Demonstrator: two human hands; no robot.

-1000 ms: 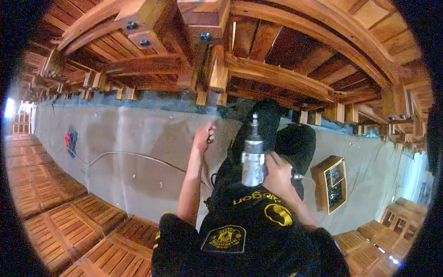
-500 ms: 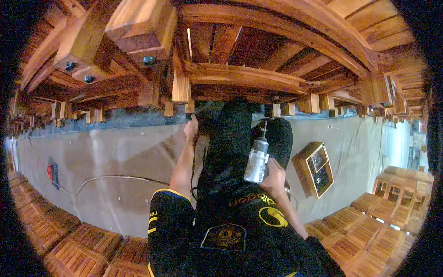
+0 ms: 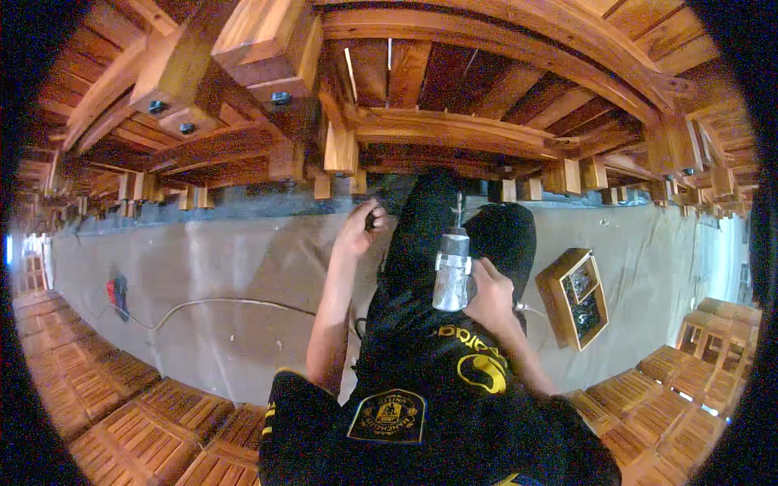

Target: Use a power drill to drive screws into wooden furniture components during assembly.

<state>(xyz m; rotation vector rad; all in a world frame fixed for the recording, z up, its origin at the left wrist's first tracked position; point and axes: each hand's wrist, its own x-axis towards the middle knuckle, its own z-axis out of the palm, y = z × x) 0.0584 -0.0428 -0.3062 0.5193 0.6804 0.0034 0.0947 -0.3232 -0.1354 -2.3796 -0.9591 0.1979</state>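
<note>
My right hand (image 3: 491,293) is wrapped around the grip of a silver-grey power drill (image 3: 451,279) above my lap. Its long thin bit points away from me, toward the wooden furniture. My left hand (image 3: 359,230) is raised, fingers curled in and thumb near them. A small dark spot shows between the fingers; whether it is a held piece or only shadow is unclear. Just beyond that hand, apart from it, stand the square ends of wooden legs (image 3: 341,151). Black caps (image 3: 280,98) sit on some of the nearer leg ends at the upper left.
Slatted wooden furniture (image 3: 454,134) spans the far side. A wooden box (image 3: 589,320) of dark small hardware lies on the floor at right. A pale cord (image 3: 219,301) runs left to a red and black object (image 3: 117,296). Stacked slatted pieces (image 3: 154,421) line the near edges.
My left hand has come away from the wooden leg end, back toward me, fingers curled. The drill stays in my right hand, turned slightly more upright in view. The whole view has shifted a little.
</note>
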